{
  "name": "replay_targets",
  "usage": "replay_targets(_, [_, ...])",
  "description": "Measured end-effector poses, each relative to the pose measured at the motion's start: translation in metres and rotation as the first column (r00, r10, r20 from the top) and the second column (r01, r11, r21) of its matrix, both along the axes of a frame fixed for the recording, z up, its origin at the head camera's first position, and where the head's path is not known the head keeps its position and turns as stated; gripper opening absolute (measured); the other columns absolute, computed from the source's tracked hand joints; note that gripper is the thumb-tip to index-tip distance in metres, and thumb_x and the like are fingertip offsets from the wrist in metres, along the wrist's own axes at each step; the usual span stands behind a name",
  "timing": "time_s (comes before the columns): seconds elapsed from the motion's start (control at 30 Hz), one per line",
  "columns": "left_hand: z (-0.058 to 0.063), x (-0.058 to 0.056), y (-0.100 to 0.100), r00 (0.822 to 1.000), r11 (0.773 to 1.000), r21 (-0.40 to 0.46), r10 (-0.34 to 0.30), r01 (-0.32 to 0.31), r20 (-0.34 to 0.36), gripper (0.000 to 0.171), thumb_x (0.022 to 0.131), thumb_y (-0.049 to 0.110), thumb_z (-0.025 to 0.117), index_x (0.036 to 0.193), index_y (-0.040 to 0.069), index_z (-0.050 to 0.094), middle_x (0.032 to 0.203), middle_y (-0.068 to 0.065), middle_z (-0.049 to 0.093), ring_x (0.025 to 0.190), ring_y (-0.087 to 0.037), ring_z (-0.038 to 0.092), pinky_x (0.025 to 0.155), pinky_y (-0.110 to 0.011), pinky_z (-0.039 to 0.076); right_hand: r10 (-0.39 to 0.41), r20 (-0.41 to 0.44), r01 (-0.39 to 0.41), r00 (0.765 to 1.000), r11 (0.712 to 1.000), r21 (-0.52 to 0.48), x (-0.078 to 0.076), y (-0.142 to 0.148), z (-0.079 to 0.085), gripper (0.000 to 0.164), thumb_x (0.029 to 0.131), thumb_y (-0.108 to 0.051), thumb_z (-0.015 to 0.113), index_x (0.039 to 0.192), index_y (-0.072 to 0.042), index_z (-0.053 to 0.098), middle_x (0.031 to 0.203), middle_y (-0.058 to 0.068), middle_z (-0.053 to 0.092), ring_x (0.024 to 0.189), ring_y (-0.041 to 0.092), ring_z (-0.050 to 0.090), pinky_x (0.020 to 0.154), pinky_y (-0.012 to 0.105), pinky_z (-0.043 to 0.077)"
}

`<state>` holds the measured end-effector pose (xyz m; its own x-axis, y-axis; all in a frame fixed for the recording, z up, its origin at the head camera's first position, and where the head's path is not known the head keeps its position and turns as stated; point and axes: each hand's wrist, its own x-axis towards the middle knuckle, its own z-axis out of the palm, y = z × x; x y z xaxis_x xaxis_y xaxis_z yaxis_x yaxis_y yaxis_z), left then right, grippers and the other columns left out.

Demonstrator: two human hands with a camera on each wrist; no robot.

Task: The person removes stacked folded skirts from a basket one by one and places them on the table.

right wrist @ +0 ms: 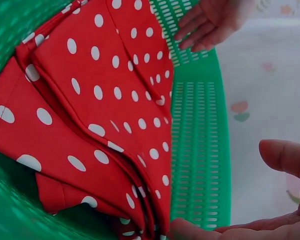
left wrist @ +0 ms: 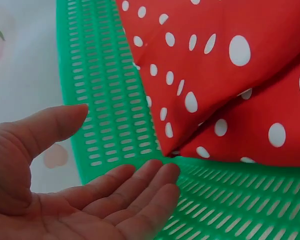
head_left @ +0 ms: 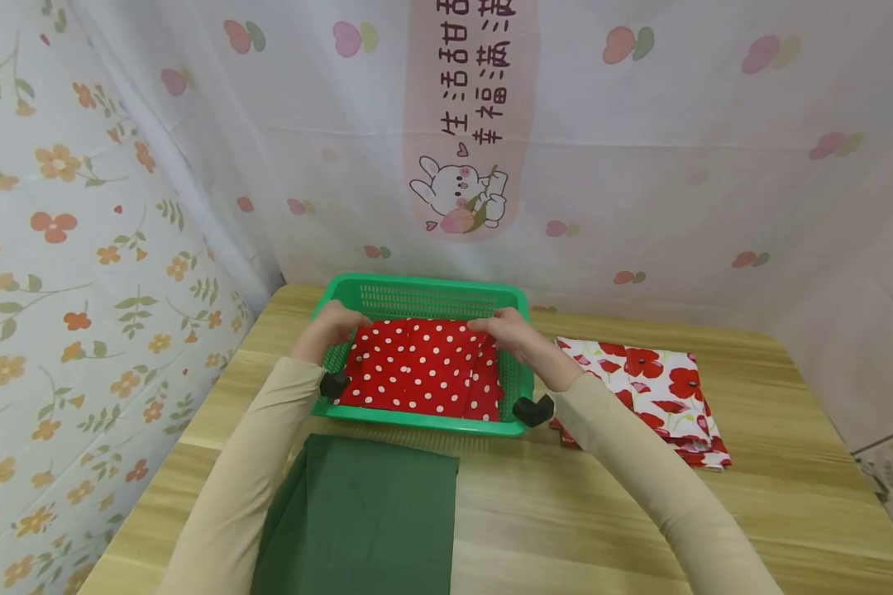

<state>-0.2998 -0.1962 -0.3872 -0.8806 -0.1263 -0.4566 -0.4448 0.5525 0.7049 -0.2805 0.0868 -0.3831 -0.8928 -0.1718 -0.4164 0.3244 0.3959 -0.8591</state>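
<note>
A folded red cloth with white dots (head_left: 424, 368) lies inside a green plastic basket (head_left: 417, 425). At the basket's left side is my left hand (head_left: 335, 324), its thumb apart from its fingers; in the left wrist view the fingertips (left wrist: 165, 175) reach the cloth's corner. My right hand (head_left: 519, 335) is over the right side, fingertips at the cloth's far right corner. In the right wrist view its thumb (right wrist: 285, 156) stands apart from the fingers, and a finger touches the cloth's edge. Neither hand grips the cloth.
A folded dark green cloth (head_left: 379, 512) lies on the wooden table (head_left: 536, 512) in front of the basket. To the right is a stack of folded white cloth with red flowers (head_left: 662, 388). A patterned curtain (head_left: 603, 207) hangs behind, and a floral one (head_left: 67, 289) at left.
</note>
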Motion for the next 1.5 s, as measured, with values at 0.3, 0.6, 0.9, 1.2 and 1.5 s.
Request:
replay_targets(0.3, [-0.012, -0.004, 0.003, 0.992, 0.999, 0.04, 0.025, -0.03, 0.124, 0.054, 0.089, 0.014, 0.058, 0.133, -0.008, 0.036, 0.123, -0.022, 0.045, 0.115, -0.037, 0.045, 0.101, -0.045, 0.038, -0.07, 0.053, 0.071, 0.996, 0.997, -0.023, -0.007, -0.008, -0.01, 0.071, 0.088, -0.016, 0.059, 0.139, 0.011, 0.018, 0.137, 0.024, 0.033, 0.123, 0.035, 0.042, 0.101, 0.044, 0.04])
replay_targets(0.6, [-0.023, -0.014, 0.0, 0.938, 0.984, 0.149, 0.04, -0.097, 0.344, 0.075, 0.082, 0.017, 0.069, 0.141, -0.003, 0.026, 0.137, -0.024, 0.035, 0.124, -0.04, 0.037, 0.098, -0.046, 0.042, -0.082, 0.112, 0.08, 0.99, 0.997, 0.017, -0.01, -0.011, -0.019, 0.058, 0.088, -0.017, 0.06, 0.131, 0.008, 0.032, 0.129, 0.021, 0.042, 0.119, 0.034, 0.046, 0.096, 0.048, 0.043])
replay_targets(0.9, [-0.01, 0.009, 0.005, 0.942, 0.991, 0.102, 0.053, -0.092, 0.332, 0.058, 0.089, 0.017, 0.059, 0.135, -0.008, 0.033, 0.128, -0.024, 0.046, 0.115, -0.035, 0.049, 0.096, -0.041, 0.045, -0.059, 0.199, 0.056, 0.978, 0.998, 0.02, -0.01, -0.012, -0.023, 0.059, 0.088, -0.018, 0.06, 0.133, 0.005, 0.031, 0.13, 0.021, 0.042, 0.122, 0.04, 0.043, 0.093, 0.062, 0.038])
replay_targets(1.2, [-0.026, 0.004, 0.0, 0.948, 0.996, 0.085, -0.03, 0.003, 0.317, 0.045, 0.092, 0.015, 0.054, 0.127, -0.01, 0.042, 0.119, -0.022, 0.057, 0.101, -0.03, 0.058, 0.092, -0.039, 0.048, -0.04, 0.155, 0.029, 0.987, 0.997, 0.072, -0.01, -0.013, -0.029, 0.048, 0.086, -0.013, 0.062, 0.124, 0.007, 0.041, 0.121, 0.022, 0.052, 0.112, 0.038, 0.054, 0.088, 0.059, 0.044])
replay_targets(1.5, [-0.031, 0.004, -0.004, 0.956, 0.988, 0.155, -0.052, 0.007, 0.289, 0.046, 0.09, 0.014, 0.056, 0.127, -0.01, 0.041, 0.116, -0.021, 0.057, 0.098, -0.03, 0.061, 0.084, -0.04, 0.052, -0.068, 0.134, 0.057, 0.989, 0.995, 0.079, -0.01, -0.015, -0.029, 0.04, 0.087, -0.007, 0.06, 0.12, 0.009, 0.044, 0.117, 0.022, 0.054, 0.107, 0.035, 0.057, 0.087, 0.056, 0.047])
